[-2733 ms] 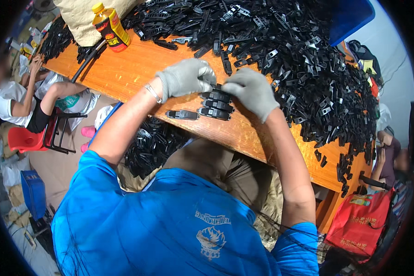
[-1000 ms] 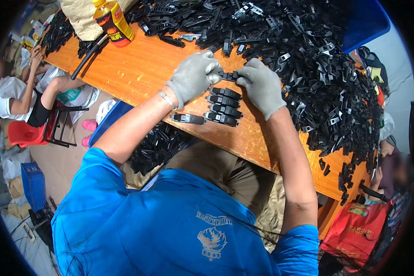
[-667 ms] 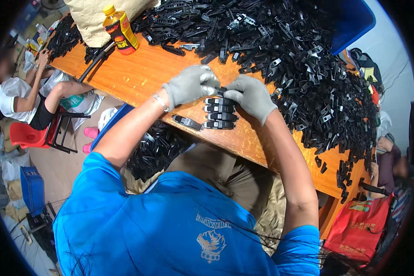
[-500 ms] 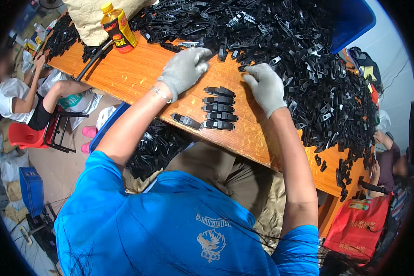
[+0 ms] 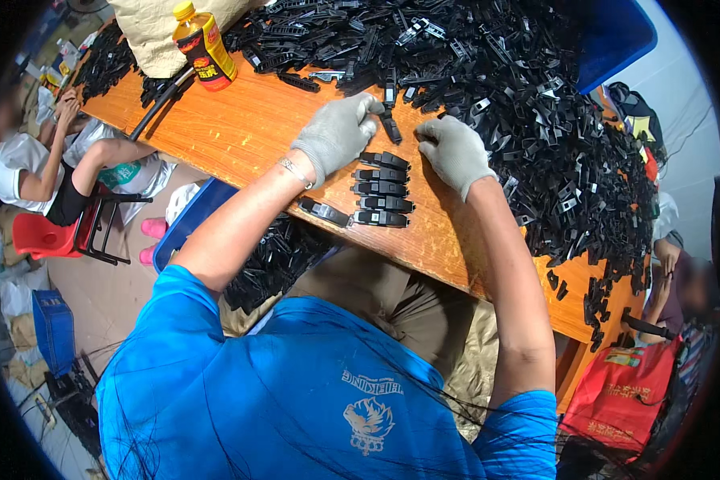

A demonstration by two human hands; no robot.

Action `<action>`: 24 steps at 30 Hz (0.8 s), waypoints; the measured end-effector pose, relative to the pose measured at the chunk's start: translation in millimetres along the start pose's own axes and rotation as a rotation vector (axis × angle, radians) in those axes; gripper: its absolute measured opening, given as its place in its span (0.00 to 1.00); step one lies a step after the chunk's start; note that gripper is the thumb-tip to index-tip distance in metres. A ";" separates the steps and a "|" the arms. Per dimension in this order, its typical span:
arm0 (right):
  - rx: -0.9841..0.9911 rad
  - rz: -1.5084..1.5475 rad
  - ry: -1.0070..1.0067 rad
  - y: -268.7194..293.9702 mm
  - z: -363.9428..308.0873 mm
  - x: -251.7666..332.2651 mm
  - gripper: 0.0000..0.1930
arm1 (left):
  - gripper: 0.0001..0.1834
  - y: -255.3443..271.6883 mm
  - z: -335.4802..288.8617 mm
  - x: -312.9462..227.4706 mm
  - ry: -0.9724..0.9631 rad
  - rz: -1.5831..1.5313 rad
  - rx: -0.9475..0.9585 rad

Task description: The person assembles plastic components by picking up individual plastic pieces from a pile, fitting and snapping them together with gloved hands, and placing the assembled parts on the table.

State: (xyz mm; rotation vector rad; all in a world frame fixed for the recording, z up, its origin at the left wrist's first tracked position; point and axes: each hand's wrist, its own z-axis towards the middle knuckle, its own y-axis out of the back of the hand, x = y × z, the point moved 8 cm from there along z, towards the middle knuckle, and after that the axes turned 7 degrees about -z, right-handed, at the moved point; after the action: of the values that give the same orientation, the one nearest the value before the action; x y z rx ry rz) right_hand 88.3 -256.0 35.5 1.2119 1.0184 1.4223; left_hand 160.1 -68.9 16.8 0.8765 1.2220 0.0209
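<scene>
My left hand point(image 5: 338, 134), in a grey work glove, is over the table left of centre. Its fingers are curled, with the tips at the upper end of a slim black plastic part point(image 5: 390, 129) that points down toward me. To the right, my gloved right hand point(image 5: 458, 152) is closed beside the big pile of black plastic parts point(image 5: 568, 172). Whatever its fingers hold is hidden. Between my forearms, several black clip-like parts point(image 5: 383, 189) lie in a short stack of rows, and another similar part point(image 5: 324, 212) rests left of them near the table edge.
The wooden table point(image 5: 256, 120) carries a yellow-capped bottle point(image 5: 206, 46) and a cream sack point(image 5: 148, 40) at the far left. A blue bin point(image 5: 616, 48) tilts over the pile. Below the front edge is another blue bin point(image 5: 184, 220). Other people sit left and right.
My left hand has come nearer and slightly right, and a black part now shows at its fingertips. The right hand has drawn slightly nearer; the small part at its fingertips no longer shows.
</scene>
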 end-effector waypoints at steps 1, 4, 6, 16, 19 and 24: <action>0.008 0.053 -0.007 -3.3 -3.4 -4.7 0.13 | 0.12 0.8 -0.7 -5.6 -0.106 0.043 -0.044; 0.067 0.300 -0.149 -3.0 -11.1 -4.3 0.14 | 0.13 1.8 0.3 -16.0 -0.233 0.225 -0.070; 0.183 0.809 -0.432 -20.6 -20.7 -11.3 0.15 | 0.14 -0.7 1.8 -21.1 -0.258 0.365 -0.050; -0.181 0.629 -0.230 -6.3 -26.0 -0.6 0.14 | 0.12 -9.5 1.5 -40.1 -0.398 0.445 0.013; -0.325 0.686 -0.236 -2.3 -30.9 -1.8 0.13 | 0.15 -8.4 0.3 -25.6 -0.459 0.318 -0.051; -0.301 0.196 -0.104 7.7 -47.8 10.6 0.11 | 0.11 -3.9 -2.9 -12.1 -0.456 0.194 -0.095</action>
State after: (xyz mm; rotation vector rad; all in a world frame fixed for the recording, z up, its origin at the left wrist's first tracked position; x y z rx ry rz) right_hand 39.6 -247.2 37.5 1.1710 0.6004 1.5815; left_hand 151.4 -75.4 24.0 0.8564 0.7033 0.0325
